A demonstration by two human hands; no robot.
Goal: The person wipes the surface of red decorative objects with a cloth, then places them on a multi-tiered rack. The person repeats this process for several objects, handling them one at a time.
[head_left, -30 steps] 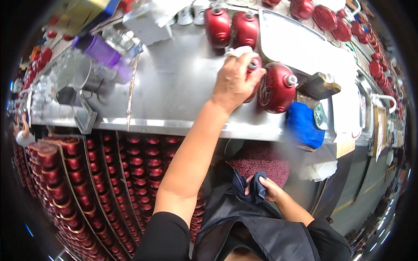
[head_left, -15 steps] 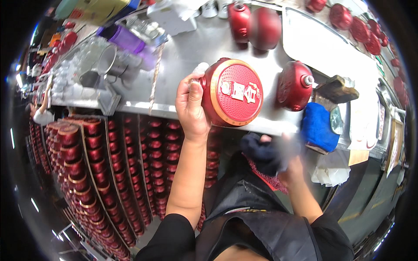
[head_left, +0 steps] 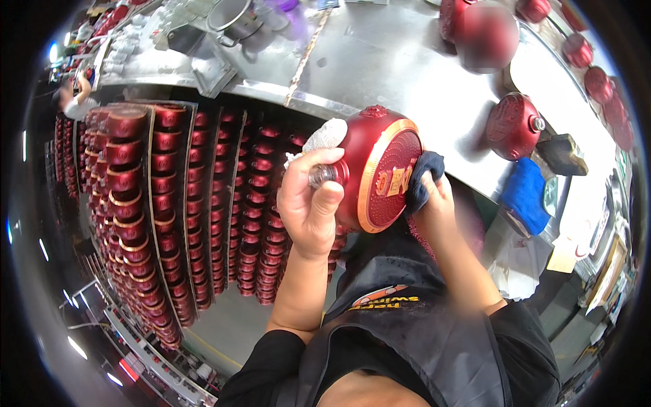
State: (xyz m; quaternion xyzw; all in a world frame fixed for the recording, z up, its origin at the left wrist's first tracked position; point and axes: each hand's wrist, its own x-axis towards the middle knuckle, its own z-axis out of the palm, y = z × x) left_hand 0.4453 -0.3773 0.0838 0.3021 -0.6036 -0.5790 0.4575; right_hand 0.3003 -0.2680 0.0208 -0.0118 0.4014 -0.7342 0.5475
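Note:
A round, flattened red bottle (head_left: 357, 169) with a gold rim and a raised emblem on its flat face is held in front of me, beyond the near edge of the steel table. Its neck is in the grip of my left hand (head_left: 303, 207), the fingers closed round it. White cloth (head_left: 327, 136) shows at the tips of those fingers. My right hand (head_left: 437, 207) is closed on a dark blue cloth (head_left: 423, 182), which is pressed against the right side of the bottle's flat face.
On the steel table (head_left: 380, 57) stand another red bottle (head_left: 508, 127) and a blurred one (head_left: 487, 42). A blue cloth (head_left: 525, 195) and a dark block (head_left: 561, 156) lie at right. Hanging rows of red bottles (head_left: 167, 217) fill the left; a metal pot (head_left: 234, 19) stands behind.
The dark cloth in my right hand has come up from below the table edge onto the bottle. The bottle has turned its face rightward, and the whole view has shifted.

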